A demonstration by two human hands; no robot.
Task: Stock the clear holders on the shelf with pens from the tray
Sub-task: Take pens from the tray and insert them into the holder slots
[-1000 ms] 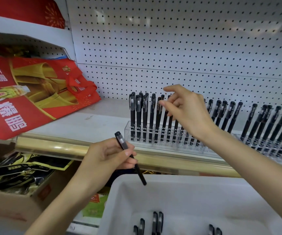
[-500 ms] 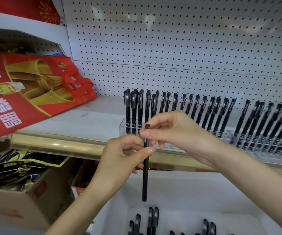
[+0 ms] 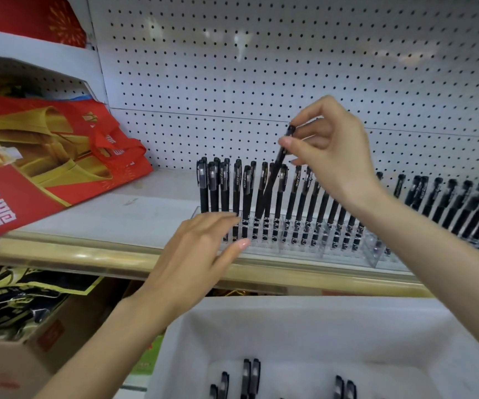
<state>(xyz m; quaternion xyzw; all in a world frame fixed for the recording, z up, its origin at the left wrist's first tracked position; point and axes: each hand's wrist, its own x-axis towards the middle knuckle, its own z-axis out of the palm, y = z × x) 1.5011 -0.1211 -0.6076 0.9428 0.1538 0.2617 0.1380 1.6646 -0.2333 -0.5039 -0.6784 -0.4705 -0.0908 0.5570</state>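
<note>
**Pen going in, tip first**

Here's the right hand (image 3: pixel 330 156), centre-right of the frame, thumb and fingertips pinched on the cap end of a black pen (image 3: pixel 276 174). That high grip makes sense to me: it leaves the whole barrel free to drop between its neighbours.

The pen is tilted, not upright. Its long axis runs from the cap at upper right down to the tip at lower left, and the tip points into the clear holder (image 3: pixel 290 249) at mid-frame. The lower end sits among the standing pens (image 3: pixel 223 185); whether it has found a slot, I can't tell.

The left hand (image 3: pixel 192 260) lies flat, fingers straight and spread, gripping nothing, against the holder's left front. That reads as a brace, so the light plastic doesn't slide on the shelf (image 3: pixel 117 217).

Most slots on the holder's left half look filled, every cap up.

At the bottom of the frame, the white tray (image 3: pixel 290 312) has more loose pens (image 3: pixel 249 375) lying flat, so the stocking isn't finished. A red bag (image 3: pixel 59 156) leans at the left.
</note>
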